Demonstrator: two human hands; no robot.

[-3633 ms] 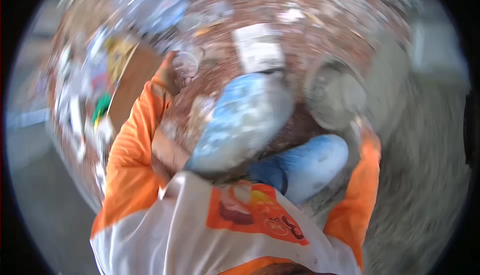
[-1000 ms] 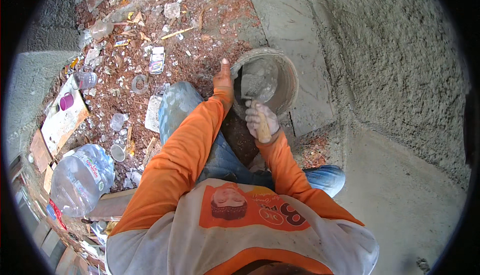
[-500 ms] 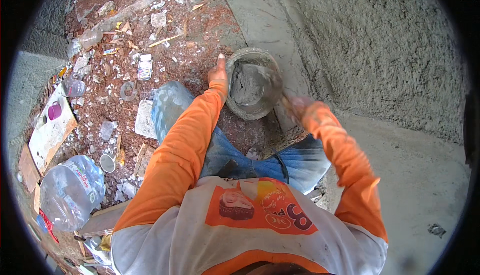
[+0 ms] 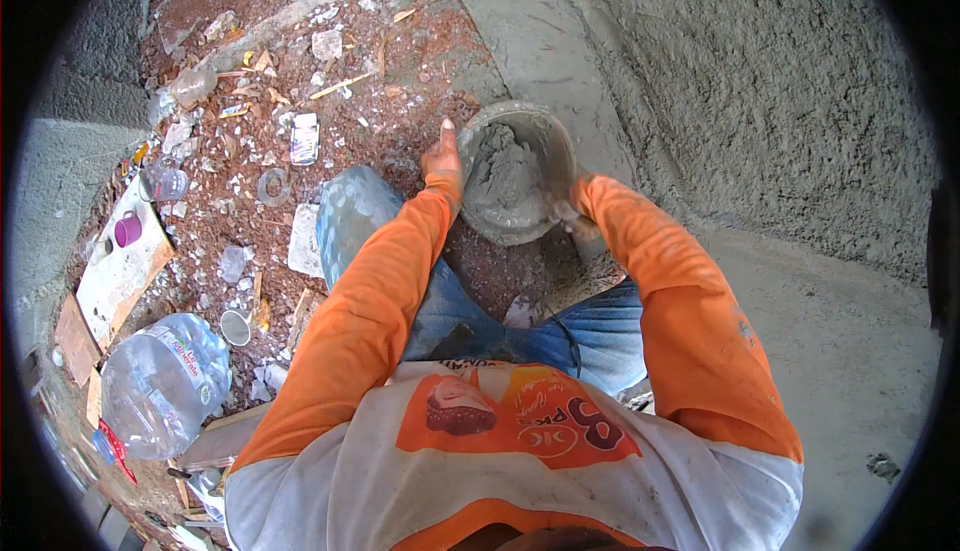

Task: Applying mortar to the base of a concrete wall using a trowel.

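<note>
A mortar-caked bucket (image 4: 542,123) stands between my knees, tilted a little, with its mouth facing up. Wet grey mortar (image 4: 508,179) is heaped inside it. My left hand (image 4: 443,159) grips the bucket's left side, thumb up along the rim and the other fingers hidden behind the wall. At the lower right rim is my right hand (image 4: 577,213), smeared by motion and closed round the handle of a trowel. The trowel's blade can hardly be made out now; it showed as a grey blur in the earlier head view.
Rough wet plaster (image 4: 760,101) spreads across the right, beside a smoother cement strip (image 4: 535,26). Rubble-strewn red soil lies left, with a large clear plastic bottle (image 4: 165,386), a purple cup (image 4: 127,230), a board (image 4: 105,291) and a clear cup (image 4: 235,328).
My right hand has come down and left against the bucket's rim, and the trowel blade has left the bucket's upper right. The mortar is now heaped up. The bucket has shifted slightly right.
</note>
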